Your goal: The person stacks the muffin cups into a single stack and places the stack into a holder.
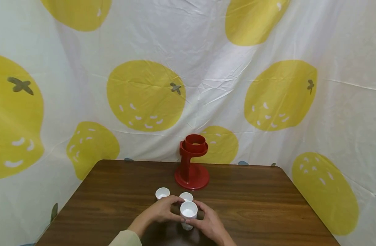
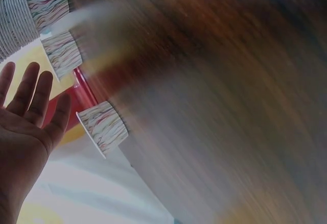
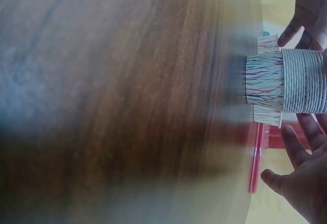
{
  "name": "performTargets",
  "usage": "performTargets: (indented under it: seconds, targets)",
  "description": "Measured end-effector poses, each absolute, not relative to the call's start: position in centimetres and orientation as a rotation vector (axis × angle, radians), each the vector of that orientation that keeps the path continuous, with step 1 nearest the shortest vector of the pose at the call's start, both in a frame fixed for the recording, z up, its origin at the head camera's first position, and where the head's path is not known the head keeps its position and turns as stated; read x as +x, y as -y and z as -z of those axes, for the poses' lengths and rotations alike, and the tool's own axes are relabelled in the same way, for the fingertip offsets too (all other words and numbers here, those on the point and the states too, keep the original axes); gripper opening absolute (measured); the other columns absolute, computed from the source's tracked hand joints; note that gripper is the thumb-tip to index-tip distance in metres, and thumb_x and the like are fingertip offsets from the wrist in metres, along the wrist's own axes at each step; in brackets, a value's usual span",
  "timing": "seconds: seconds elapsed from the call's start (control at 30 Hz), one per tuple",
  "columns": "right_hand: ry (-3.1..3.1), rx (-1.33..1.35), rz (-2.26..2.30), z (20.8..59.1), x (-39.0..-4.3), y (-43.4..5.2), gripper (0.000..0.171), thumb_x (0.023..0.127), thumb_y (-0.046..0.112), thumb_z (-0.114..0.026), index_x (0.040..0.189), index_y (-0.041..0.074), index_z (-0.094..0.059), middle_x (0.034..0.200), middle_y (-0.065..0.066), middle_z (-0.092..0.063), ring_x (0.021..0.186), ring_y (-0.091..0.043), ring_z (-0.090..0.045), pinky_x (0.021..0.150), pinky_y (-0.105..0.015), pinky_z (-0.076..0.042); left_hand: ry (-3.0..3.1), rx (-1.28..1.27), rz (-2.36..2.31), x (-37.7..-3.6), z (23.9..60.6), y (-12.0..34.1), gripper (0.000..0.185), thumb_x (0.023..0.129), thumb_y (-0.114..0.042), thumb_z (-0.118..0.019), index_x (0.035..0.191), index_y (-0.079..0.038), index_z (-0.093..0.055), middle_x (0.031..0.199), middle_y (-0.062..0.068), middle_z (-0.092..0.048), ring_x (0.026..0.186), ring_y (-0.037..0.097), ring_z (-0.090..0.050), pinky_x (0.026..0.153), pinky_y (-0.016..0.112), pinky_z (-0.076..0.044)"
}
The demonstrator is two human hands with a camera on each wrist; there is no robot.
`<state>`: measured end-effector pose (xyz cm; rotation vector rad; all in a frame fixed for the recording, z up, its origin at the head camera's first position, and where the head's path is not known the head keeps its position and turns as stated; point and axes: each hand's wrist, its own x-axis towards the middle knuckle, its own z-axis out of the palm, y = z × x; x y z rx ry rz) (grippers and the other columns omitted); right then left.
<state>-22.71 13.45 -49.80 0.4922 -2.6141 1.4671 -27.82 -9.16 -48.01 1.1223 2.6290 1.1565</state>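
A stack of white paper cups (image 1: 188, 212) with coloured wavy lines stands on the brown table (image 1: 262, 198) between my two hands. My left hand (image 1: 161, 208) is on its left, and the left wrist view shows that hand (image 2: 25, 117) flat with straight fingers beside the stack (image 2: 20, 15). My right hand (image 1: 207, 220) is on the right side. In the right wrist view its palm (image 3: 304, 168) is spread, with the fingers reaching along the stack (image 3: 296, 81) and the thumb apart. Two single cups (image 1: 162, 192) (image 1: 186, 196) stand just behind.
A red stand with a ring on top (image 1: 191, 164) rises at the back middle of the table. A white cloth with yellow fruit prints (image 1: 145, 95) hangs behind and at both sides. The table's left and right edges lie close.
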Motion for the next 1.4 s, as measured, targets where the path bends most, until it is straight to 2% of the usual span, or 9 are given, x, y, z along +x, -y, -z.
performTargets:
  seconds: [0.2,0.5,0.7,0.83,1.03,1.4]
  targets:
    - [2.643,0.495,-1.462,50.0,-22.8,-13.5,0.068,0.077,0.035,-0.085,0.132,0.004,-0.059,0.124,-0.009,-0.065,0.117,-0.032,-0.056,0.097,-0.057,-0.042,-2.637,1.099,-1.143,-28.0,47.9,9.9,0.060,0.076,-0.032,-0.086,0.123,-0.003,-0.063,0.116,0.010,-0.066,0.109,0.025,-0.061,0.095,0.037,-0.048]
    - [2.647,0.485,-1.471,50.2,-23.0,-13.5,0.067,0.078,0.038,-0.083,0.131,0.005,-0.059,0.123,-0.008,-0.065,0.118,-0.033,-0.056,0.098,-0.057,-0.042,-2.572,1.044,-1.269,-28.5,47.0,11.1,0.058,0.080,-0.028,-0.083,0.124,0.004,-0.061,0.117,0.016,-0.063,0.111,0.036,-0.057,0.096,0.056,-0.045]
    - [2.638,0.490,-1.444,50.4,-22.9,-13.5,0.067,0.079,0.038,-0.083,0.131,0.005,-0.060,0.122,-0.007,-0.066,0.117,-0.032,-0.057,0.096,-0.054,-0.043,-2.608,0.999,-1.263,-29.0,46.8,12.0,0.058,0.081,-0.030,-0.082,0.125,0.000,-0.061,0.121,0.014,-0.063,0.114,0.037,-0.056,0.096,0.055,-0.046]
    - [2.644,0.489,-1.461,50.3,-22.8,-13.5,0.067,0.079,0.038,-0.083,0.132,0.004,-0.059,0.123,-0.009,-0.065,0.118,-0.034,-0.056,0.097,-0.056,-0.043,-2.656,0.966,-1.258,-29.3,46.8,12.5,0.059,0.080,-0.032,-0.082,0.126,-0.001,-0.061,0.121,0.018,-0.063,0.113,0.037,-0.057,0.095,0.056,-0.045]
    - [2.645,0.489,-1.484,50.3,-23.0,-13.6,0.067,0.080,0.037,-0.082,0.132,0.003,-0.058,0.124,-0.010,-0.065,0.119,-0.034,-0.055,0.097,-0.057,-0.042,-2.721,0.881,-1.318,-29.7,47.1,13.1,0.060,0.079,-0.031,-0.083,0.126,0.000,-0.061,0.118,0.020,-0.063,0.111,0.038,-0.058,0.095,0.056,-0.044]
    - [2.640,0.485,-1.482,50.5,-22.8,-13.5,0.066,0.079,0.036,-0.083,0.132,0.005,-0.059,0.124,-0.007,-0.065,0.119,-0.031,-0.056,0.098,-0.054,-0.042,-2.860,0.792,-1.298,-30.5,47.7,14.1,0.064,0.077,-0.030,-0.086,0.125,0.002,-0.061,0.118,0.018,-0.063,0.110,0.039,-0.058,0.092,0.049,-0.045]
